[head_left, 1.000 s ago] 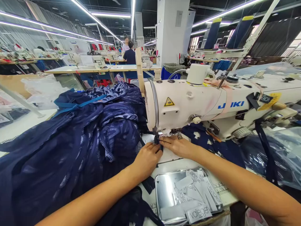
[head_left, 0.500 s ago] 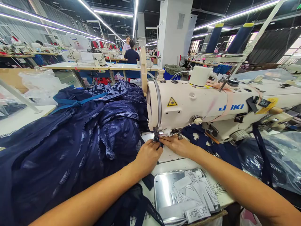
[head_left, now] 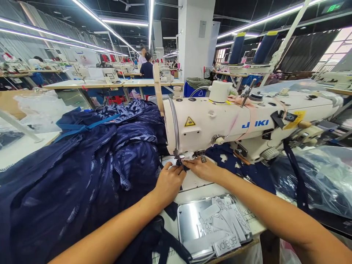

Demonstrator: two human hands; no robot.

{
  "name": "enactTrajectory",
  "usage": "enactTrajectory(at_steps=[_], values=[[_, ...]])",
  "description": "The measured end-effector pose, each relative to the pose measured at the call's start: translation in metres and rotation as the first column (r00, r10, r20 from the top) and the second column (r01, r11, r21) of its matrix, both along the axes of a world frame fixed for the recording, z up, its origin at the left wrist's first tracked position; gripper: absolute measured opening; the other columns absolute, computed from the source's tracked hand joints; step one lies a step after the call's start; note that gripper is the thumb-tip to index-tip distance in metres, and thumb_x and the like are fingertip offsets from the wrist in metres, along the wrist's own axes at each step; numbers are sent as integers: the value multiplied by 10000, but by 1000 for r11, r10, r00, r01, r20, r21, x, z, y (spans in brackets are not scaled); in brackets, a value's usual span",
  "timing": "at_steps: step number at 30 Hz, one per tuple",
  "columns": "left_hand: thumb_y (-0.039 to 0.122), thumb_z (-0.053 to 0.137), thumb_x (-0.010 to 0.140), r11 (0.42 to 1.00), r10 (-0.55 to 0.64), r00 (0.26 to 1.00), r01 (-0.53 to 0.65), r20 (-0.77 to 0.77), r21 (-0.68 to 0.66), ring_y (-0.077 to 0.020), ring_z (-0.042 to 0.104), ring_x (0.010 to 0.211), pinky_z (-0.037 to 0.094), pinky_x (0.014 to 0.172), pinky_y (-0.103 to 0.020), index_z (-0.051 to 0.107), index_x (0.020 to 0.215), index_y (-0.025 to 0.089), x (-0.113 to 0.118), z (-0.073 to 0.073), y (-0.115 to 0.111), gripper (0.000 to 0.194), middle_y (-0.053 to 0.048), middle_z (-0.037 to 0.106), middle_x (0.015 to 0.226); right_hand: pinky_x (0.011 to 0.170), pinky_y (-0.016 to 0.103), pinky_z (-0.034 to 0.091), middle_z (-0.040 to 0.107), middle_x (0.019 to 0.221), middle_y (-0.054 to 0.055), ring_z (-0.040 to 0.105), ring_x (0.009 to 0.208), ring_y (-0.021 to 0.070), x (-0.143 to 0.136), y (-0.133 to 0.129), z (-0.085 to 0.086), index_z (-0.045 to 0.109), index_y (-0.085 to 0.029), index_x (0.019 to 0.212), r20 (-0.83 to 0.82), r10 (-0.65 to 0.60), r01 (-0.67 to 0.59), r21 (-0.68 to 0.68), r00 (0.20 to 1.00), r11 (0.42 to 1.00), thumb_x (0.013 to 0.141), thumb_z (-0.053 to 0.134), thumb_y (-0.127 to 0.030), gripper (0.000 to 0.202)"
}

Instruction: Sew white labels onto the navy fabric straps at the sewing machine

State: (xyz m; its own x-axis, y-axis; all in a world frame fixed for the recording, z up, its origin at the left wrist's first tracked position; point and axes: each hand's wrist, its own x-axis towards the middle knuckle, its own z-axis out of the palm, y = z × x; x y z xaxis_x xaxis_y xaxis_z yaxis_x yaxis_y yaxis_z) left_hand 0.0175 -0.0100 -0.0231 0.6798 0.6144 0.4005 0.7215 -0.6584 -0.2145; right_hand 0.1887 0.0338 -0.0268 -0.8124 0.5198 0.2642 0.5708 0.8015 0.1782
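A white sewing machine [head_left: 203, 121] reaches in from the right, its needle area just beyond my hands. My left hand [head_left: 169, 183] lies at the front left of the needle, fingers bent down on a small dark piece of fabric [head_left: 180, 167]. From the right, my right hand [head_left: 202, 168] touches the same spot with its fingertips close to the presser foot; its fingers are pressed together. What the fingertips pinch is too small to make out fully. A large heap of navy fabric [head_left: 110, 157] fills the left side of the machine.
A metal tray [head_left: 187, 220] with several white printed labels [head_left: 227, 245] sits in front of the machine. Navy cloth and a clear plastic bag [head_left: 327, 176] lie to the right. Two thread cones [head_left: 237, 49] stand behind. People sit and stand at far tables.
The whole view has shifted, so the machine appears slightly further left. My left hand's fingers are a little more spread; both hands stay beside the needle.
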Motion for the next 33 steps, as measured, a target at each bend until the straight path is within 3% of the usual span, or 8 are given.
enactTrajectory(at_steps=[4, 9, 12, 15, 22, 29, 33], values=[[63, 476, 764, 998, -42, 999, 43, 10, -48, -205, 618, 826, 396, 846, -428, 595, 823, 122, -7, 3, 1, 146, -79, 678, 907, 802, 333, 448, 622, 1004, 119, 564, 932, 198, 0, 0, 2, 568, -82, 1089, -62, 22, -24, -20, 998, 1000, 787, 399, -52, 348], [19, 401, 771, 986, -112, 993, 107, -31, -130, -223, 578, 970, 348, 911, -488, 596, 869, 153, -28, 13, 10, 256, -59, 662, 990, 804, 348, 429, 627, 960, 98, 563, 881, 198, 5, -7, 8, 628, -128, 987, -164, 25, -39, -80, 986, 996, 791, 484, -218, 259], [-10, 369, 741, 974, -54, 998, 48, -23, -219, -222, 548, 1037, 373, 905, -465, 596, 914, 161, -41, 19, 18, 333, -54, 668, 980, 757, 326, 442, 593, 998, 94, 557, 848, 188, 4, -15, 8, 605, -142, 1036, -158, 21, -44, -145, 987, 988, 803, 502, -298, 299], [-5, 359, 701, 958, 30, 999, -17, 40, -286, -196, 551, 1038, 382, 915, -434, 587, 975, 163, -46, 22, 21, 394, -68, 661, 994, 751, 329, 442, 544, 1039, 118, 526, 887, 197, 0, -21, 4, 565, -125, 1084, -158, 20, -39, -118, 987, 992, 822, 490, -329, 340], [98, 414, 721, 957, -39, 996, 59, 76, -285, -252, 482, 1119, 203, 994, -577, 576, 1035, 170, -34, 22, 2, 360, -92, 601, 1123, 727, 342, 456, 542, 1003, 104, 514, 875, 204, -4, -22, -2, 568, -132, 1069, -176, 25, -41, -86, 984, 995, 839, 460, -271, 290], [61, 395, 754, 959, -11, 1000, 10, -5, -284, -256, 493, 1095, 277, 952, -554, 549, 1080, 149, -30, 14, -9, 371, -112, 570, 1166, 812, 331, 439, 552, 1034, 79, 523, 922, 167, 4, -13, -8, 560, -162, 1105, -345, 72, -150, -204, 936, 968, 841, 438, -192, 292], [63, 404, 754, 969, -16, 1000, 9, -26, -248, -253, 504, 1077, 286, 951, -524, 552, 1081, 142, -30, 12, -9, 367, -122, 568, 1166, 816, 308, 441, 568, 1005, 79, 526, 912, 155, 6, -9, -8, 595, -156, 1038, -364, 149, -210, -135, 919, 968, 850, 421, -177, 257]])
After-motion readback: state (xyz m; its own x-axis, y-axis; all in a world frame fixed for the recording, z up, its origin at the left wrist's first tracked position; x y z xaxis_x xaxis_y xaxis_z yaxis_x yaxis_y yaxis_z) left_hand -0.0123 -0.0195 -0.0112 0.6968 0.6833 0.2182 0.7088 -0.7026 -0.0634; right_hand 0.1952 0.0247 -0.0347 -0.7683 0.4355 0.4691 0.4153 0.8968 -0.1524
